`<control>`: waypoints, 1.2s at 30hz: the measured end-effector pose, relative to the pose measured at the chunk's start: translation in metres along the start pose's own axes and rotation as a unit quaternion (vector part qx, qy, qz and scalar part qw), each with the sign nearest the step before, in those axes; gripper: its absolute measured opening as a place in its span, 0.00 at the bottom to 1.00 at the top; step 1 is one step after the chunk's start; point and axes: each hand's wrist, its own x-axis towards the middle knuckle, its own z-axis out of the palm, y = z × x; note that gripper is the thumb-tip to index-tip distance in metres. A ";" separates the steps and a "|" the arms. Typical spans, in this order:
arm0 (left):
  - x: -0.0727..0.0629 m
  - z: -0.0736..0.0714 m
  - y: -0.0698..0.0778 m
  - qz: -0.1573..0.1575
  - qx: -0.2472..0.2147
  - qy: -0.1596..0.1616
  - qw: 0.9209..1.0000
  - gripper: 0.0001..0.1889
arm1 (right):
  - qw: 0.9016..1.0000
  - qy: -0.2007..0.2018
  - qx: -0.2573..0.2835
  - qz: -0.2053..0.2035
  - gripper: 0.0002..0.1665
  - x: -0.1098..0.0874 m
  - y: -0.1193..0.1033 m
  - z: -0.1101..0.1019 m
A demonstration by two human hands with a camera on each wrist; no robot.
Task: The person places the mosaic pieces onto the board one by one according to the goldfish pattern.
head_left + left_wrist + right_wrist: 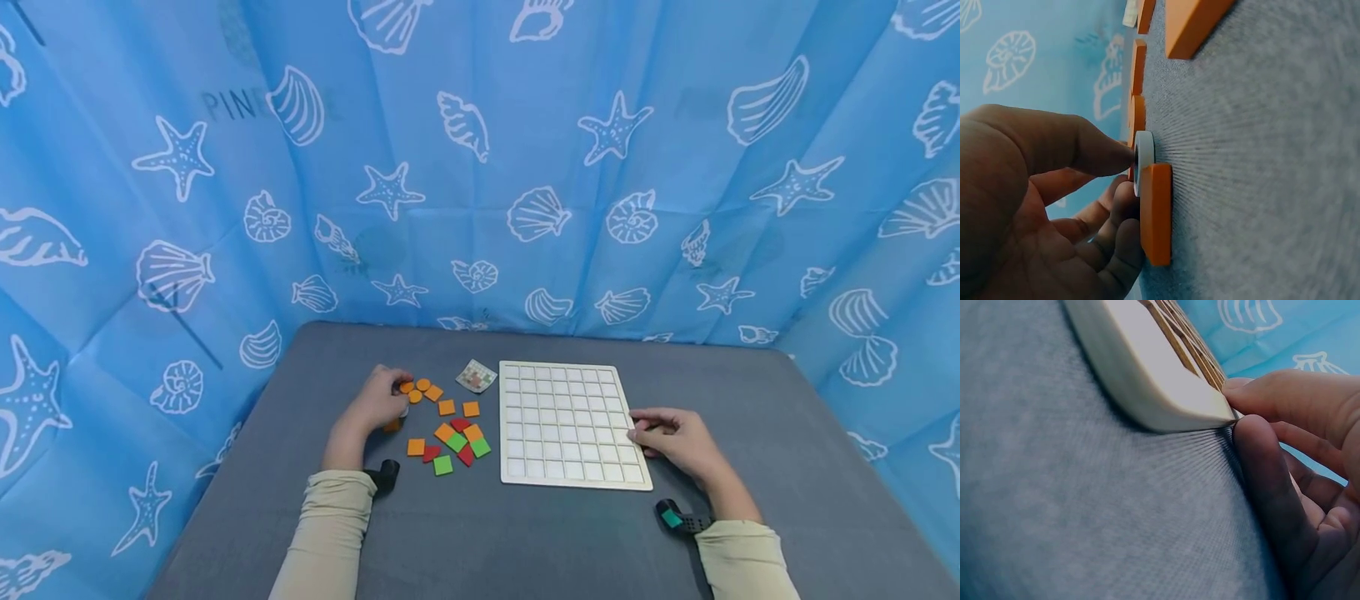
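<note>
Curtain lettering: dark capitals on the blue curtain read "PIN", then a white shell print covers the middle and a faint "E" follows; further right, more faint marks are too pale to read.
Card: a small printed card lies just beside the board's upper left corner, its coloured squares too small to make out.
Left hand: the hand bends over the left edge of the pieces, thumb tip touching a white disc; how firmly the fingers close on it I cannot tell, since their contact is partly hidden.
White disc: on the grey worktop, its lower part hidden behind an orange square in the left wrist view.
Right hand: the hand pinches the right edge of the white gridded board between thumb and finger; other fingers curl below.
Board: flat on the worktop, right of the pieces; the right wrist view cuts off most of it.
Loose pieces: 3 orange circles, 3 green squares, several orange squares and 3 red pieces, some overlapping, so the red outlines are hard to make out.
Sleeves: both pale, cut off by the lower frame edge.
</note>
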 end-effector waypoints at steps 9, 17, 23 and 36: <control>-0.002 -0.005 -0.003 0.008 0.003 -0.008 1.000 0.26 | 1.000 -0.001 0.010 -0.014 0.29 -0.002 -0.001 -0.001; -0.003 -0.006 -0.002 0.008 0.006 0.000 1.000 0.19 | 1.000 0.002 0.009 -0.011 0.29 -0.002 0.000 0.000; -0.001 -0.006 -0.004 0.001 0.012 0.018 1.000 0.16 | 1.000 0.002 0.008 -0.013 0.30 -0.001 0.000 0.000; -0.005 -0.011 -0.002 -0.012 0.041 0.053 0.998 0.15 | 1.000 -0.001 0.005 -0.011 0.29 0.001 -0.004 0.001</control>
